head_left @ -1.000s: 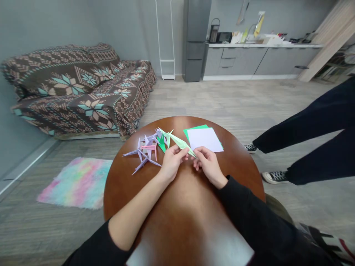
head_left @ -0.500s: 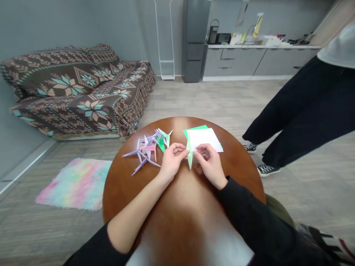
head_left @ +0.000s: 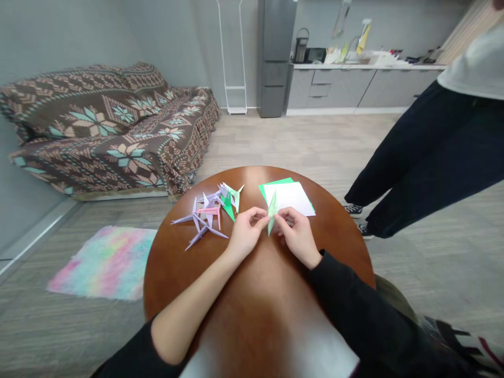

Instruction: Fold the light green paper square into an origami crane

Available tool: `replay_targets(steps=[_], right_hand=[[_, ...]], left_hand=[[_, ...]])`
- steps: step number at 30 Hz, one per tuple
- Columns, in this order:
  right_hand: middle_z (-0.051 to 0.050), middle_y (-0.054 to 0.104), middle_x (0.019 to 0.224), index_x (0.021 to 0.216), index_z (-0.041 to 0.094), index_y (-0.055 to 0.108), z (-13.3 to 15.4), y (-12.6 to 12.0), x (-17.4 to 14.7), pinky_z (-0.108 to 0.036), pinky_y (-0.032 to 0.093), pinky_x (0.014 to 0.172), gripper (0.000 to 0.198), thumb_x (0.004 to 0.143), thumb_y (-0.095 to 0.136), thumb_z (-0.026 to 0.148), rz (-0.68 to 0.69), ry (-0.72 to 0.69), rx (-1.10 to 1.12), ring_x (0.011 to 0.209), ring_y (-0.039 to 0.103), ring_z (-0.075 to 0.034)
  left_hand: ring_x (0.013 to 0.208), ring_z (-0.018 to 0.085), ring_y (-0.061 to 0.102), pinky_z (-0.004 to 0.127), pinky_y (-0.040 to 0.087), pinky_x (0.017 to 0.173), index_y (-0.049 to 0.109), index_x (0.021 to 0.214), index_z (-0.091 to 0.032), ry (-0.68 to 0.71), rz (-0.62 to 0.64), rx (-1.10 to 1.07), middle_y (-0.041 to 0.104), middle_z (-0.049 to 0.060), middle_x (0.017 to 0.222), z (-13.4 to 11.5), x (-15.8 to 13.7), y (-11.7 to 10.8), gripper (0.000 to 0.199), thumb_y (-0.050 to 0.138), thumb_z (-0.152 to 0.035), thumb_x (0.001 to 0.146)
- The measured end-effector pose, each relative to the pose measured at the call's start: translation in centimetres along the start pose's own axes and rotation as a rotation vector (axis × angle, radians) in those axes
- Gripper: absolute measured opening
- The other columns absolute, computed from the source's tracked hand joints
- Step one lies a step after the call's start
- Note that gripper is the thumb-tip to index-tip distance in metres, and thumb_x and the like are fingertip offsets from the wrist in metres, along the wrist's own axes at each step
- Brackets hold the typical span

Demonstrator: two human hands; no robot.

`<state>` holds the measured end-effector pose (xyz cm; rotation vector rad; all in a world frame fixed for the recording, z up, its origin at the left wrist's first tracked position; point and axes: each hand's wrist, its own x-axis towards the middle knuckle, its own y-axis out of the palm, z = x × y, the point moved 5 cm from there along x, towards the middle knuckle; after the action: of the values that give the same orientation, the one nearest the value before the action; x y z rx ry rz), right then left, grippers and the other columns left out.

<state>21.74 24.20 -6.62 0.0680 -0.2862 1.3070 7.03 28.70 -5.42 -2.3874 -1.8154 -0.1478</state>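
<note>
Between my two hands is a light green folded paper (head_left: 272, 206), long and narrow with pointed ends, raised over the table. My left hand (head_left: 249, 227) pinches its left side with thumb and fingers. From the other side, my right hand (head_left: 294, 231) grips its right edge in the same way. Just beyond it lies a stack of paper sheets (head_left: 297, 197), white on top with green corners showing underneath. To the left of my left hand, several folded paper cranes (head_left: 205, 216) in purple, pink and green are heaped together.
The round brown wooden table (head_left: 252, 304) carries all of this. A person (head_left: 425, 147) in dark trousers stands beyond its right edge. Past the table are a covered sofa (head_left: 118, 131), a fluffy pastel rug (head_left: 104, 262), a fridge (head_left: 274, 58) and a kitchen counter (head_left: 354, 86).
The light green folded paper has turned, its top now leaning right and its lower tip left. Both hands keep hold of it. The standing person's feet have shifted slightly.
</note>
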Motion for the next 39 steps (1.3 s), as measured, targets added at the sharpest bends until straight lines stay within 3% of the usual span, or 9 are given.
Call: replay_targets(steps=[3, 9, 15, 19, 25, 31, 35, 39], right_hand=[[-0.001, 0.064, 0.072, 0.085, 0.021, 0.063, 0.0, 0.0, -0.1, -0.026, 0.046, 0.050, 0.023, 0.090, 0.065, 0.043, -0.007, -0.024, -0.058, 0.057, 0.057, -0.015], [-0.003, 0.065, 0.082, 0.092, 0.021, 0.068, 1.5, 0.3, -0.4, -0.029, 0.048, 0.059, 0.010, 0.090, 0.063, 0.029, 0.017, -0.250, -0.287, 0.064, 0.059, -0.016], [-0.002, 0.064, 0.080, 0.088, 0.021, 0.066, 1.8, 0.3, -0.5, -0.029, 0.044, 0.060, 0.007, 0.091, 0.060, 0.022, -0.012, -0.318, -0.377, 0.060, 0.055, -0.015], [-0.003, 0.064, 0.080, 0.086, 0.022, 0.062, 2.1, 0.2, -0.6, -0.032, 0.045, 0.069, 0.006, 0.090, 0.060, 0.020, -0.056, -0.379, -0.522, 0.070, 0.060, -0.018], [-0.002, 0.070, 0.082, 0.086, 0.021, 0.062, 3.1, 0.5, -1.1, -0.041, 0.038, 0.085, 0.008, 0.090, 0.062, 0.015, -0.110, -0.583, -0.721, 0.081, 0.063, -0.021], [-0.011, 0.067, 0.111, 0.095, 0.023, 0.066, 3.2, 0.6, -1.2, -0.044, 0.047, 0.093, 0.014, 0.088, 0.061, 0.011, -0.109, -0.680, -0.583, 0.107, 0.063, -0.026], [-0.010, 0.067, 0.110, 0.104, 0.024, 0.065, 2.8, 0.9, -1.1, -0.039, 0.055, 0.091, 0.022, 0.090, 0.057, 0.008, -0.003, -0.664, -0.421, 0.104, 0.066, -0.023], [-0.011, 0.067, 0.113, 0.109, 0.024, 0.065, 2.8, 0.9, -1.1, -0.039, 0.056, 0.093, 0.025, 0.092, 0.055, 0.008, 0.039, -0.652, -0.398, 0.106, 0.067, -0.023]], left_hand=[[0.069, 0.018, 0.067, 0.028, 0.055, 0.068, 0.070, 0.081, -0.017, -0.033, 0.027, -0.039, 0.070, 0.005, 0.075, 0.5, -0.3, 0.3, 0.010, 0.074, -0.025, 0.077], [0.065, 0.018, 0.072, 0.031, 0.060, 0.067, 0.063, 0.074, -0.017, -0.077, -0.018, -0.020, 0.071, 0.005, 0.071, 0.6, -0.5, 0.3, 0.011, 0.072, -0.023, 0.078], [0.062, 0.020, 0.073, 0.033, 0.062, 0.064, 0.061, 0.071, -0.017, -0.175, -0.047, -0.112, 0.072, 0.005, 0.067, 0.8, -0.6, 0.4, 0.022, 0.080, -0.026, 0.071], [0.068, 0.019, 0.074, 0.034, 0.063, 0.073, 0.066, 0.081, -0.015, -0.187, 0.000, -0.168, 0.075, 0.007, 0.075, 1.0, -0.8, 0.8, 0.021, 0.080, -0.028, 0.073], [0.063, 0.016, 0.072, 0.030, 0.062, 0.071, 0.061, 0.067, -0.014, -0.245, -0.078, -0.260, 0.073, 0.004, 0.065, 0.9, -0.9, 0.8, 0.025, 0.083, -0.024, 0.066], [0.063, 0.017, 0.072, 0.030, 0.062, 0.068, 0.066, 0.073, -0.013, -0.336, -0.086, -0.372, 0.073, 0.005, 0.068, 0.1, -1.3, 0.9, 0.020, 0.078, -0.029, 0.070], [0.063, 0.019, 0.073, 0.031, 0.062, 0.066, 0.066, 0.073, -0.013, -0.368, -0.126, -0.414, 0.073, 0.007, 0.067, 0.1, -1.1, 0.5, 0.020, 0.073, -0.031, 0.074], [0.064, 0.020, 0.073, 0.032, 0.062, 0.065, 0.067, 0.079, -0.012, -0.369, -0.104, -0.494, 0.074, 0.009, 0.069, 0.3, -0.9, 0.4, 0.032, 0.072, -0.043, 0.078]])
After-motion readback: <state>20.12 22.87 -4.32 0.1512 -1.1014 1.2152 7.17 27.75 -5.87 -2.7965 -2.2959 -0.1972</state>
